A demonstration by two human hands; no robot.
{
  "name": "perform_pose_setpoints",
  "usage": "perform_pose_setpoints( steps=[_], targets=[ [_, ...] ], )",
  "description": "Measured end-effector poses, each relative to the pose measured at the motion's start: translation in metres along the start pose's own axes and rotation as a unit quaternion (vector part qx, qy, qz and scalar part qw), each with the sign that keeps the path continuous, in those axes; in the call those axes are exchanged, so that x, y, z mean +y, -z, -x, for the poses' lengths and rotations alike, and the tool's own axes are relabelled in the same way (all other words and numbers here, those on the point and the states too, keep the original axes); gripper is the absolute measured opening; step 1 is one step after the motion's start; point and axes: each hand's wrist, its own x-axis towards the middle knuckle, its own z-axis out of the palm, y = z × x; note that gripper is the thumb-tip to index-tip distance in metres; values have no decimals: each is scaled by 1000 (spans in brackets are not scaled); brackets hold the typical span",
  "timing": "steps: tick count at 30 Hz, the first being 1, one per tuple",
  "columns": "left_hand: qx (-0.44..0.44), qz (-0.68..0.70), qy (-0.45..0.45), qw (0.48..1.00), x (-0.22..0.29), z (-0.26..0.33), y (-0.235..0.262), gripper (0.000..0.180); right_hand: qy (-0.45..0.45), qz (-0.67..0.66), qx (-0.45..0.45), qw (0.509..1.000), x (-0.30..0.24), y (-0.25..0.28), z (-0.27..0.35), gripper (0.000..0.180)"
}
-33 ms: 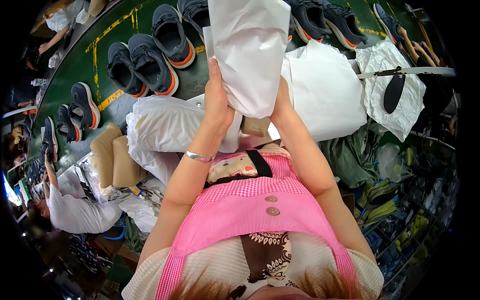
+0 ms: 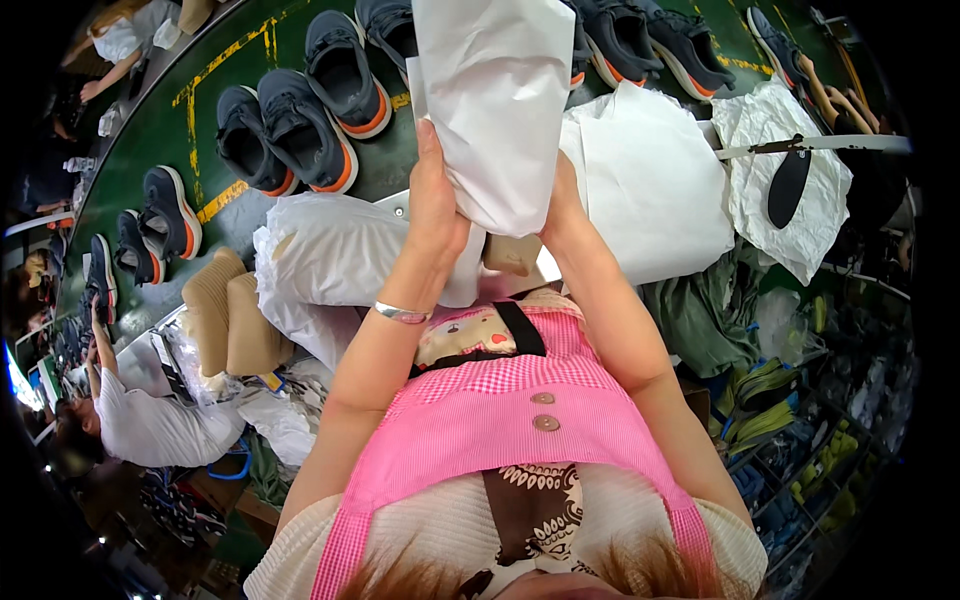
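Note:
A sheet of white paper (image 2: 495, 110), bent and creased, is held up in front of me between both hands. My left hand (image 2: 437, 200) is closed on its left side, with the thumb up along the edge and the other fingers mostly hidden. On the opposite side my right hand (image 2: 564, 195) grips the paper, its fingers hidden behind it. Just below the sheet shows a small brown piece (image 2: 511, 254) that I cannot name. A stack of white paper (image 2: 650, 185) lies to the right of my right hand.
Dark grey shoes with orange-edged soles (image 2: 305, 130) stand along the green conveyor belt (image 2: 240, 60). White plastic wrapping (image 2: 325, 245) and beige moulded shoe inserts (image 2: 215, 315) lie left. At right, a black insole (image 2: 789, 190) rests on crumpled paper (image 2: 735, 120). A co-worker in white (image 2: 160, 415) sits far left.
The held paper has shifted very slightly to the left. Both hands keep their grip.

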Motion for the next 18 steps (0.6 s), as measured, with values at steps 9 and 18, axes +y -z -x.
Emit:
perform_pose_setpoints(
  steps=[9, 18],
  targets=[
    [110, 7, -41, 993, -6, -24, 2, 62, 325, 253, 42, 910, 12, -20, 10, 63],
    [129, -93, -116, 980, -2, -58, 35, 36, 260, 336, 7, 906, -5, 0, -5, 64]
  ],
)
